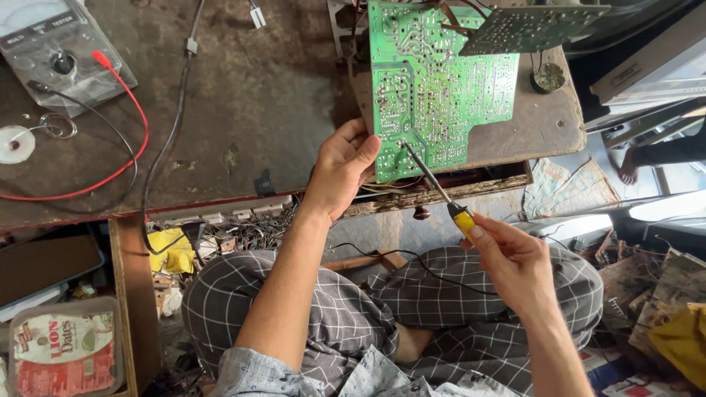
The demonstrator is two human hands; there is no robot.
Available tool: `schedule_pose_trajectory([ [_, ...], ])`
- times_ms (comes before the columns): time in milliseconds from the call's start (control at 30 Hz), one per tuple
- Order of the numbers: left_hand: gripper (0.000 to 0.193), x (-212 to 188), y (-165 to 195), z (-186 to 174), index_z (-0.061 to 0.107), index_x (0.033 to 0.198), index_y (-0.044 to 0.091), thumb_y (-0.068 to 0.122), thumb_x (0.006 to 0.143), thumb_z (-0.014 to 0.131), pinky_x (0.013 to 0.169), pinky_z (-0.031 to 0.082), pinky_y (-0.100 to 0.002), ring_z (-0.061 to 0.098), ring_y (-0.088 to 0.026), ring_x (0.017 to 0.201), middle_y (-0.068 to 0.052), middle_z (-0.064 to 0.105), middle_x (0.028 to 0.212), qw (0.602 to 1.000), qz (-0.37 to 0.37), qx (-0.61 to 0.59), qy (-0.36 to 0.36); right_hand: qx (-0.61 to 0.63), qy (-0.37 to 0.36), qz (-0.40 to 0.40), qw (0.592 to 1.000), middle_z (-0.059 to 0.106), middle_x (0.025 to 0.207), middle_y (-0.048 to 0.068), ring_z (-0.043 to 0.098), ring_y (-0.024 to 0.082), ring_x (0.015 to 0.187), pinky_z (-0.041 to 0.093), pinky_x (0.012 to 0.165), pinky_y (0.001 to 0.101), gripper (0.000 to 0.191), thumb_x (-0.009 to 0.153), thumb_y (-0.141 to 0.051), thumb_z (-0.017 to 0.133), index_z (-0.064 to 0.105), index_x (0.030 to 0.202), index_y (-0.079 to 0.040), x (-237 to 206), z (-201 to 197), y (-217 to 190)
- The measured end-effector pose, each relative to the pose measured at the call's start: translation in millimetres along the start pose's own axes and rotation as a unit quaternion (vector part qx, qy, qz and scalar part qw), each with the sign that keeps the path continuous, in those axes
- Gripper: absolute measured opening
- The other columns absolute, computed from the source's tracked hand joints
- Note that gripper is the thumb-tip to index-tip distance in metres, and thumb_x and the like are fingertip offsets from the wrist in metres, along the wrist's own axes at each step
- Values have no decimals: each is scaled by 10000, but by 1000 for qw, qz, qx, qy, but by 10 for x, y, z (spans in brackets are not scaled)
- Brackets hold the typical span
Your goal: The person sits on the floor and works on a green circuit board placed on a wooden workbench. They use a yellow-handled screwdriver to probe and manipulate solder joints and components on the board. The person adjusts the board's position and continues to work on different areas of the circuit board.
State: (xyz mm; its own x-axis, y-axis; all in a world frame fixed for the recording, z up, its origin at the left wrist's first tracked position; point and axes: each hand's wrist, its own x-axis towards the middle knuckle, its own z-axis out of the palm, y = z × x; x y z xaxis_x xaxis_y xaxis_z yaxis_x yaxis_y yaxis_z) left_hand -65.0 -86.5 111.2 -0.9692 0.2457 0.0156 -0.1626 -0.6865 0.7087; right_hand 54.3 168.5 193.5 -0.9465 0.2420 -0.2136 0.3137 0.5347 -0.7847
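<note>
While we look down over our crossed legs, our left hand (340,170) grips the near left edge of the green circuit board (430,88), which lies solder-side up on the worn worktop (243,103) and overhangs its near edge. Our right hand (515,261) is clenched round the yellow handle of a soldering iron (434,184); its shaft slants up and left, tip touching the board's near corner, just right of our left thumb. Far left sits a multimeter (59,51) with its red lead (125,147).
</note>
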Motion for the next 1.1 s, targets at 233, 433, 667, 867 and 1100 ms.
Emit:
schedule_pose_trajectory([
  [233,508,13,26,-5,522,1389,-37,242,998,688,932,606,-335,688,-177,1078,-139,679,1229,1000,-8,3,3,-10,-5,15,1000,794,813,50,501,34,516,401,449,221,344,949,-266,697,757,1244,-99,27,0,-18],
  [433,518,22,27,-31,521,1403,-37,242,1002,694,878,589,-302,683,-167,1049,-134,685,1224,1000,-6,-4,-3,3,-10,8,1000,789,820,55,496,27,541,405,474,211,346,954,-258,699,753,1255,-95,38,-10,0],
  [667,503,32,19,-61,529,1400,-43,235,1014,693,935,586,-324,678,-179,1094,-133,685,1229,1000,-14,-9,-3,18,-15,11,1000,786,832,53,492,16,562,401,486,201,344,951,-246,705,756,1254,-91,49,-6,48],
  [867,573,24,87,8,461,1453,-25,216,988,694,997,580,-359,671,-201,1165,-142,669,1288,1000,1,-12,-6,3,-16,2,1000,787,817,44,489,12,552,399,478,202,332,951,-241,701,760,1247,-100,51,-4,37],
  [1100,695,23,102,16,372,1542,-4,237,974,692,898,598,-346,680,-238,1125,-209,664,1290,999,3,34,12,-10,-19,13,1000,787,803,42,480,17,525,392,455,216,326,957,-251,689,763,1242,-110,38,-4,15],
])
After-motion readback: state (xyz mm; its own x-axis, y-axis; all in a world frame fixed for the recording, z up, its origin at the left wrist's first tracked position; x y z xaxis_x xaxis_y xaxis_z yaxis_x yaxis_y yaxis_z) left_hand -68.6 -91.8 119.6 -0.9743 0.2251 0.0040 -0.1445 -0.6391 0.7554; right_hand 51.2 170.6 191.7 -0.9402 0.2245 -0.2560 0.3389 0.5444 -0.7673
